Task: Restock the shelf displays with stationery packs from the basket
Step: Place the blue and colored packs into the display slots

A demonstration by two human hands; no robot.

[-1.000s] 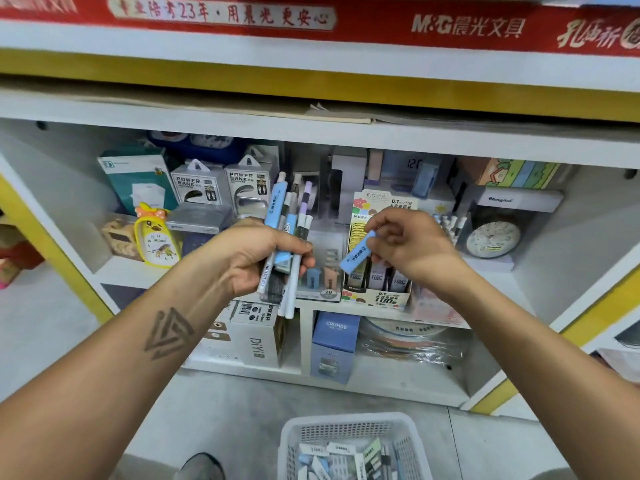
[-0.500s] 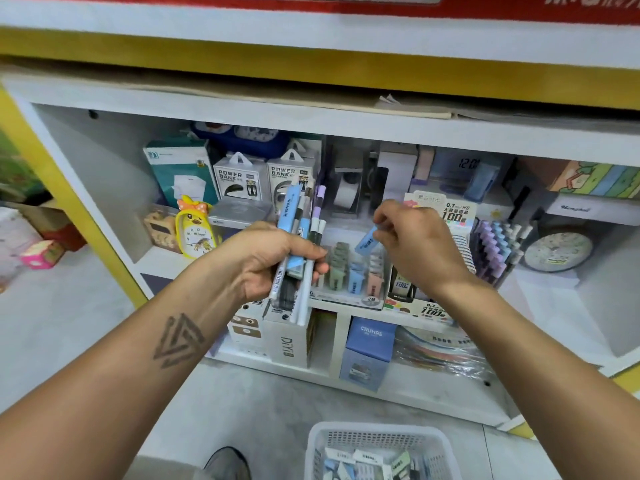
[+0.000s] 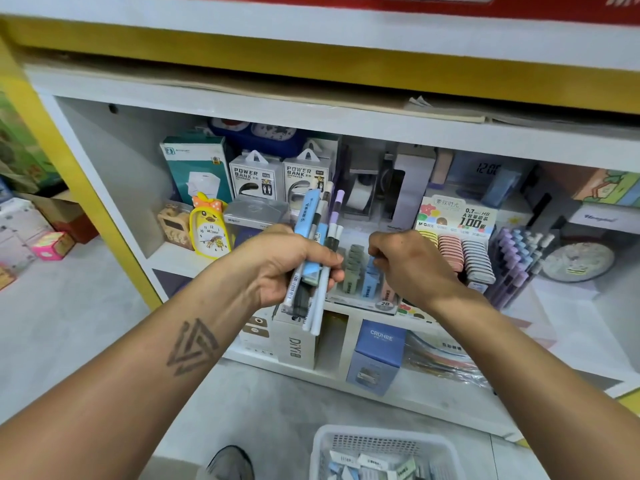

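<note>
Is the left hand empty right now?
No, the left hand grips a bundle of slim blue, white and purple stationery packs in front of the white shelf.

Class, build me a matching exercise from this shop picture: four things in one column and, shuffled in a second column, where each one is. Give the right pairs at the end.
Things
1. bundle of packs
2. white basket
3. duck clock
4. CRUHRE box

Places
A. on the lower shelf, under the lead display
B. gripped in the left hand
C. on the floor in front of the shelf unit
D. on the upper shelf, far left, below the teal box

Pairs: 1-B, 2-C, 3-D, 4-A
</note>
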